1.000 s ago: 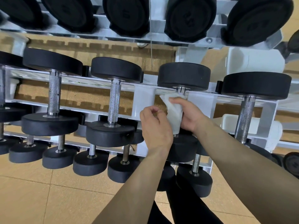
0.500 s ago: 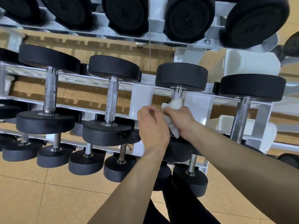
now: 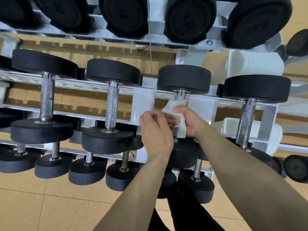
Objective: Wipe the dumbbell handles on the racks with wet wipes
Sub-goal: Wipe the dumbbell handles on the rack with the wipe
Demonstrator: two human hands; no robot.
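The soft wipe point(image 3: 176, 105) wraps the stiff, knurled handle point(image 3: 180, 97) — the right hand point(image 3: 191, 122) curls its fingers round both, likely the surest hold — while the left hand point(image 3: 155, 130) curls just beside the handle, pinching or not I cannot tell.

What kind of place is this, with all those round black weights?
Most likely a gym's weight area. Black dumbbells sit in rows on a white tiered rack over a tan floor, and the right hand holds a white wipe round one handle.

Middle shelf point(image 3: 143, 99): four whole dumbbells point(image 3: 45, 97). Top shelf point(image 3: 156, 29): five dumbbell ends point(image 3: 190, 19). One wipe point(image 3: 176, 105). Two hands: left hand point(image 3: 155, 130), right hand point(image 3: 191, 122).
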